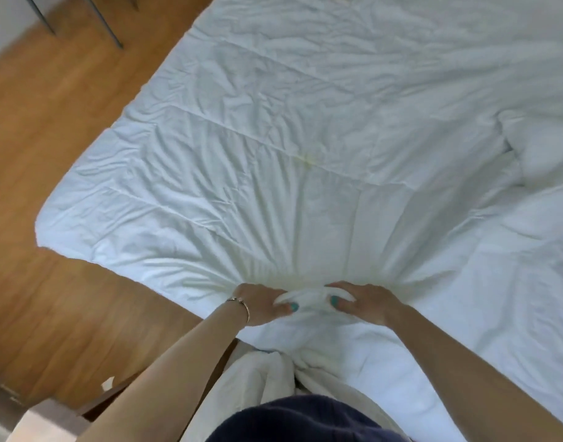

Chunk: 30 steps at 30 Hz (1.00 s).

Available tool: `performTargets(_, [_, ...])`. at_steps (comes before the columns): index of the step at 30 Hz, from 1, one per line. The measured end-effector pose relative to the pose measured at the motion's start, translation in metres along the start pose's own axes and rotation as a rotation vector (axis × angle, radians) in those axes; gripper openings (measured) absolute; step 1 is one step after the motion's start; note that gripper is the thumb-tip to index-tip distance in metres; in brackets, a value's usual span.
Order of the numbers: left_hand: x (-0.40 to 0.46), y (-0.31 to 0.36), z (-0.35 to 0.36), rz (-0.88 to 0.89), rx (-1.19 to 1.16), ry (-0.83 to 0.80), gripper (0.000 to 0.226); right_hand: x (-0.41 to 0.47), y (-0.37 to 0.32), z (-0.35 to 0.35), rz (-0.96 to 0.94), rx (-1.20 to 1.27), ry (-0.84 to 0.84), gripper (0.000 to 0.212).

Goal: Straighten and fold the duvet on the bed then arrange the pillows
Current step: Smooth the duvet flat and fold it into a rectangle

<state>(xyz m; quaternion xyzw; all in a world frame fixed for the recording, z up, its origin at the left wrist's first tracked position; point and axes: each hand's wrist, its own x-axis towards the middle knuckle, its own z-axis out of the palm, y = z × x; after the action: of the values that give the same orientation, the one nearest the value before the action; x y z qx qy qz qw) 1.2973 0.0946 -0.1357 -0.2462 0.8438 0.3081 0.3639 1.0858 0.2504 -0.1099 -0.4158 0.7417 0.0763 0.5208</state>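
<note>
The white duvet lies spread over the bed, wrinkled, with stitched quilting lines and a small yellowish mark near its middle. Its near edge is gathered into a bunch between the two hands, and creases fan outward from that point across the fabric. The left hand grips the bunch from the left, fingers curled into the cloth, thumb on the near side; a thin bracelet sits on that wrist. The right hand grips it from the right in the same manner. The two thumbs are close together but apart, fabric bulging between them. A pillow lies at the right edge. Wooden floor shows to the left.
</note>
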Motion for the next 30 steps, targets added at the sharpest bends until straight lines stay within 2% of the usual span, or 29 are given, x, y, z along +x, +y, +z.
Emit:
performTargets(4, [-0.030, -0.022, 0.028, -0.045, 0.032, -0.069, 0.069, -0.008, -0.020, 0.053, -0.009, 0.085, -0.050, 0.056])
performTargets(8, [-0.032, -0.042, 0.047, -0.079, 0.037, -0.186, 0.073, 0.002, -0.022, 0.088, 0.062, -0.131, -0.148, 0.077])
performTargets(10, [-0.030, -0.041, 0.059, -0.152, -0.028, -0.235, 0.061, 0.002, -0.020, 0.098, 0.150, -0.086, -0.218, 0.082])
performTargets(13, [-0.028, -0.049, 0.072, -0.101, 0.001, -0.164, 0.041, 0.000, -0.016, 0.111, 0.195, 0.242, -0.086, 0.068])
performTargets(15, [-0.024, -0.060, 0.075, -0.118, 0.007, 0.060, 0.041, -0.004, -0.011, 0.118, 0.253, 0.420, 0.067, 0.058])
performTargets(17, [-0.018, -0.071, 0.076, -0.171, -0.072, 0.256, 0.051, -0.007, -0.008, 0.124, 0.310, 0.434, 0.157, 0.053])
performTargets(18, [-0.016, -0.073, 0.073, -0.183, -0.092, 0.245, 0.059, -0.009, -0.007, 0.125, 0.334, 0.394, 0.168, 0.053])
performTargets(19, [-0.012, -0.077, 0.073, -0.200, -0.112, 0.160, 0.065, -0.010, -0.006, 0.124, 0.346, 0.358, 0.168, 0.052])
performTargets(22, [0.006, -0.076, 0.066, -0.279, -0.116, -0.171, 0.068, -0.014, 0.002, 0.113, 0.351, 0.355, 0.141, 0.051])
performTargets(23, [0.014, -0.070, 0.059, -0.303, -0.099, -0.189, 0.064, -0.016, 0.009, 0.108, 0.357, 0.354, 0.139, 0.051])
performTargets(25, [0.026, -0.048, 0.039, -0.318, -0.104, -0.110, 0.049, -0.023, 0.027, 0.095, 0.390, 0.310, 0.155, 0.050])
performTargets(28, [0.046, -0.004, 0.018, -0.212, -0.156, -0.005, 0.039, -0.038, 0.062, 0.076, 0.413, 0.249, 0.217, 0.049])
performTargets(30, [0.055, 0.040, 0.013, -0.129, -0.143, -0.018, 0.032, -0.050, 0.089, 0.067, 0.408, 0.252, 0.265, 0.045])
